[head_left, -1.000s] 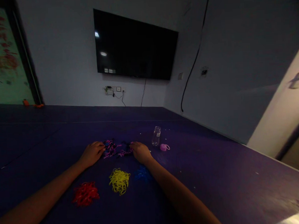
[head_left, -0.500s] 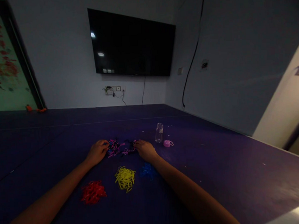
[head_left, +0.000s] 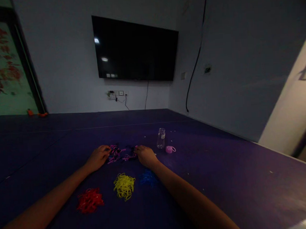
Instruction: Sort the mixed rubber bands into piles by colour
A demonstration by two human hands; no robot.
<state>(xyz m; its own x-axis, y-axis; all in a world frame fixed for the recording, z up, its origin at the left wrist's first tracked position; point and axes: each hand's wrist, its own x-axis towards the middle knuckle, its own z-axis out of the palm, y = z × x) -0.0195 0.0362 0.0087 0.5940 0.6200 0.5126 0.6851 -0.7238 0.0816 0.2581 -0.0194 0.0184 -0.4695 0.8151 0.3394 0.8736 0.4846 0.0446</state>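
A loose mixed pile of pink and black rubber bands [head_left: 115,153] lies on the dark purple surface between my hands. My left hand [head_left: 97,157] rests at its left edge, fingers bent inward; what they pinch, if anything, is hidden. Across from it, my right hand [head_left: 146,156] has its fingers closed down on dark bands at the right end of the pile. Nearer to me are separate heaps of red rubber bands [head_left: 90,200], yellow rubber bands [head_left: 124,186] and blue rubber bands [head_left: 148,178]. The blue heap lies close beside my right forearm.
A clear bottle [head_left: 161,138] without its cap stands just beyond my right hand. The pink cap [head_left: 170,149] with a loop lies beside it. Small white scraps dot the purple surface [head_left: 211,159]. A wall-mounted television [head_left: 136,48] hangs at the back.
The view has shifted slightly, so the heaps appear a little farther left and lower. My right hand is slightly closer to my left; both stay at the mixed pile.
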